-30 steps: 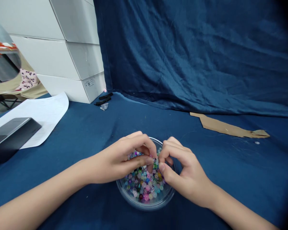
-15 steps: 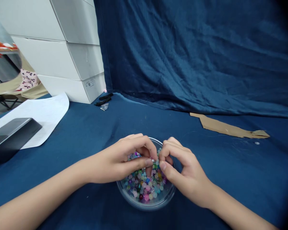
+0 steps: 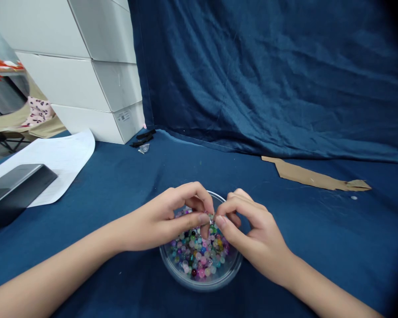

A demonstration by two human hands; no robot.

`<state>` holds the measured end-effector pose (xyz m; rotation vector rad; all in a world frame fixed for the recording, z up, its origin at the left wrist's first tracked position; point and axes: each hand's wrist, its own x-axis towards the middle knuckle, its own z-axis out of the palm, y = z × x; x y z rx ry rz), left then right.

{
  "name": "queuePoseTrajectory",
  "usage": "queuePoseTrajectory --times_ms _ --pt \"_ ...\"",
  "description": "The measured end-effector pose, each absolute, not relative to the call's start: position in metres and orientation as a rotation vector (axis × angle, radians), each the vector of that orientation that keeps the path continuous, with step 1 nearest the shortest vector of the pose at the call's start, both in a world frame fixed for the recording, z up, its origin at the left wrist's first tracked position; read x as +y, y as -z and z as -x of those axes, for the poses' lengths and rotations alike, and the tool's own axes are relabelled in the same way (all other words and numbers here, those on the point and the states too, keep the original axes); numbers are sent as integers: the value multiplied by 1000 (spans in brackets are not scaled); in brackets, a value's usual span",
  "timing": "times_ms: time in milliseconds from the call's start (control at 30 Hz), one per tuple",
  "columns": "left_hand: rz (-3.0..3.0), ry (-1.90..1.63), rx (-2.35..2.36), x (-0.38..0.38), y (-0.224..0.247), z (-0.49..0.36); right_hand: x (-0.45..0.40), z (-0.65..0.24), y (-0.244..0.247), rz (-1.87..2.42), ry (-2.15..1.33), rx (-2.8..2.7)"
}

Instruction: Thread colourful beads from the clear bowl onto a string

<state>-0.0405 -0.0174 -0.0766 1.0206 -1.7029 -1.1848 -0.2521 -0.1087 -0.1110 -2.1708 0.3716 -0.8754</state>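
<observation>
A clear round bowl (image 3: 201, 288) full of small round beads (image 3: 203, 260) in pink, white, blue, green, purple and amber stands in front of me. Over its far part, my left hand (image 3: 175, 216) is closed in a pinch. A tiny pale bead (image 3: 210, 221) shows at the tips of its thumb and forefinger. My right hand (image 3: 255, 225) comes in from the other side, thumb and forefinger pressed together close beside the left fingertips. Whatever the right fingers pinch is too small to make out.
White boxes (image 3: 82, 84) are stacked at the back left. Near them lie black strips (image 3: 142, 138) and a small plastic bag (image 3: 143, 149). A dark device (image 3: 20, 190) rests on paper sheets (image 3: 69, 154). A torn cardboard strip (image 3: 311, 176) lies right, before a blue curtain (image 3: 268, 75).
Both hands have shifted slightly left, and the right fingertips have come closer to the left ones. The left fingers are drawn up a little. The bowl stays put.
</observation>
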Motion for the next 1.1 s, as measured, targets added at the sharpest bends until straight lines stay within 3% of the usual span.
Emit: queuePoseTrajectory --times_ms 1100 --pt "-1129 1132 -1590 -20 76 48 -102 249 113 2213 1091 366"
